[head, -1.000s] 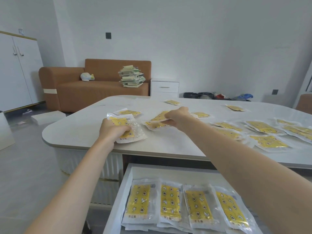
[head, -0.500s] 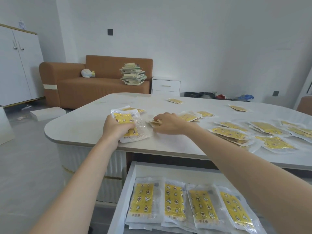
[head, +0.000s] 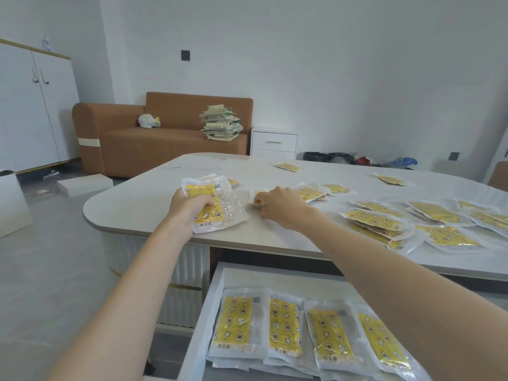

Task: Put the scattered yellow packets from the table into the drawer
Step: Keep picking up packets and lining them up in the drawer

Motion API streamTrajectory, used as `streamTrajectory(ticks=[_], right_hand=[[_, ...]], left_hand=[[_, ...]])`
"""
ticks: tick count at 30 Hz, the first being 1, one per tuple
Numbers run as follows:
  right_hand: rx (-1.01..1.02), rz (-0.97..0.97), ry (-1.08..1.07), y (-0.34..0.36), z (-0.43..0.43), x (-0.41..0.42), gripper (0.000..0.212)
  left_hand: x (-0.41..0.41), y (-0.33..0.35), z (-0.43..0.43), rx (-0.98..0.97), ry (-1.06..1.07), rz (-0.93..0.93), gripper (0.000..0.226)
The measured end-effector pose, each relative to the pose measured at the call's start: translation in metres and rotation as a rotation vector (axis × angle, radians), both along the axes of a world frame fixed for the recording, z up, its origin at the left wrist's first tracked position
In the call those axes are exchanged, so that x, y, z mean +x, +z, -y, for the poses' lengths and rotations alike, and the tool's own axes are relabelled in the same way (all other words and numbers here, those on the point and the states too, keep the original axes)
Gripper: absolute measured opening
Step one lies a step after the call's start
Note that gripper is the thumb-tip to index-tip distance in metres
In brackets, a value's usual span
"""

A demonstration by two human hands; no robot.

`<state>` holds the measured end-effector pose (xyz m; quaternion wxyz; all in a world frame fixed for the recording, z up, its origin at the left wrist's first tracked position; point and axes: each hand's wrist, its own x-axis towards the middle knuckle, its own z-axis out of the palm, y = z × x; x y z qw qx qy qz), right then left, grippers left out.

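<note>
My left hand [head: 189, 209] grips a small stack of yellow packets [head: 220, 207] in clear wrappers, held just above the near left part of the white table [head: 132, 207]. Close to its right, my right hand [head: 280, 206] pinches another yellow packet [head: 257, 195] lying on the tabletop; most of that packet is hidden under the fingers. Several more yellow packets [head: 379, 220] lie scattered across the table's right side. Below the table's front edge the white drawer [head: 203, 320] stands pulled out, with several yellow packets [head: 286, 328] laid in a row inside.
Two lone packets [head: 288, 166] lie at the table's far side. Behind stand a brown sofa [head: 154, 138] with a pile of books [head: 221, 126], a white nightstand [head: 273, 143] and a white cabinet [head: 35, 105] at the left wall. A white box [head: 85, 184] lies on the floor.
My right hand has drawn a packet leftward and nearer across the table, toward my left hand. My left hand has kept its stack and lifted it slightly.
</note>
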<state>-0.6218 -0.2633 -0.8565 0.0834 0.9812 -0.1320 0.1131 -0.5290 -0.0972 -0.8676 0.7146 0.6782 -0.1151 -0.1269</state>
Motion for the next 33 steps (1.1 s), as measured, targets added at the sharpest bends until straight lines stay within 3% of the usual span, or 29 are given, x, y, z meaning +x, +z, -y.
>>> streamTrajectory(ticks=[6, 11, 14, 16, 20, 24, 26, 30, 33], right_hand=[[0.294, 0.014, 0.140, 0.009, 0.006, -0.054, 0.037], [0.587, -0.026, 0.058, 0.022, 0.011, -0.086, 0.032], [0.686, 0.182, -0.017, 0.029, 0.012, -0.088, 0.024], [0.695, 0.260, -0.121, 0.025, 0.015, -0.081, 0.030], [0.727, 0.037, -0.328, 0.016, 0.014, -0.060, 0.047], [0.680, -0.085, -0.349, 0.033, 0.008, -0.055, 0.069], [0.733, -0.085, -0.366, 0.034, 0.011, -0.053, 0.069], [0.929, 0.046, -0.390, 0.025, 0.015, -0.052, 0.061], [1.071, 0.248, -0.322, 0.018, 0.015, -0.051, 0.061]], left_hand=[[-0.016, 0.002, 0.001, 0.064, -0.044, 0.019, 0.029], [-0.032, 0.006, 0.003, 0.067, -0.070, 0.029, 0.033], [-0.035, 0.006, 0.008, 0.056, -0.114, 0.012, 0.046], [-0.036, 0.006, 0.013, 0.045, -0.126, 0.031, 0.036], [-0.029, 0.002, 0.021, 0.045, -0.149, 0.076, 0.032], [-0.023, 0.001, 0.023, 0.039, -0.152, 0.077, 0.033], [-0.022, 0.000, 0.024, 0.037, -0.166, 0.088, 0.033], [-0.023, 0.001, 0.025, 0.022, -0.183, 0.105, 0.034], [-0.028, 0.006, 0.025, 0.029, -0.192, 0.168, 0.034]])
